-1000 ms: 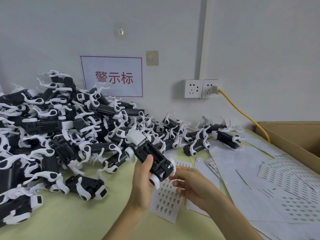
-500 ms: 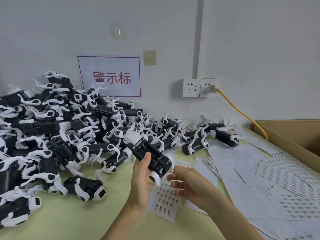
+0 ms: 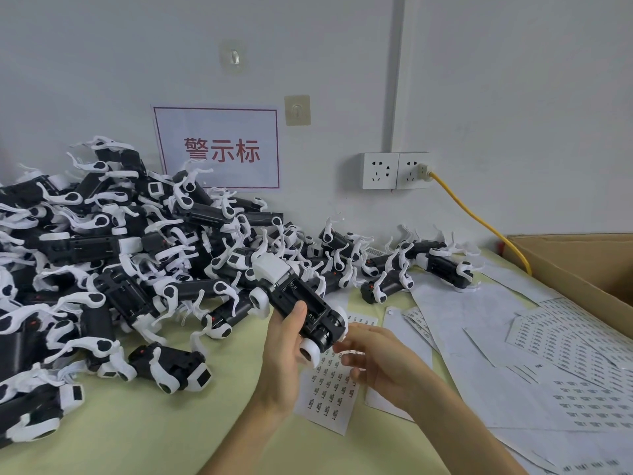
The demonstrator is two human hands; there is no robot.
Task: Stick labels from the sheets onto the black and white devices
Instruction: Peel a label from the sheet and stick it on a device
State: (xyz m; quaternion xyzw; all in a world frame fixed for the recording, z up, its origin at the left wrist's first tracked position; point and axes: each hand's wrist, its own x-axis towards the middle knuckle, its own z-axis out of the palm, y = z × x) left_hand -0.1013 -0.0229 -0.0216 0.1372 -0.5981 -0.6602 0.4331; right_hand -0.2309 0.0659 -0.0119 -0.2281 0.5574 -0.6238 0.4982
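My left hand [image 3: 284, 351] grips a black and white device [image 3: 301, 303] and holds it tilted above the table, white end pointing up and away. My right hand [image 3: 380, 361] is just right of the device's lower end, fingers curled close to it; whether it pinches a label I cannot tell. Under both hands lies a label sheet [image 3: 329, 389] with rows of small printed labels. A big heap of black and white devices [image 3: 113, 269] fills the left of the table.
More label sheets [image 3: 565, 354] and bare backing papers cover the right side of the green table [image 3: 137, 433]. An open cardboard box [image 3: 582, 265] stands at the far right. A yellow cable [image 3: 479, 221] runs from the wall sockets [image 3: 394, 171]. A red-lettered sign [image 3: 219, 149] hangs on the wall.
The held device and both hands have stayed almost in place; my right hand's fingers have shifted slightly lower under the device's near end.
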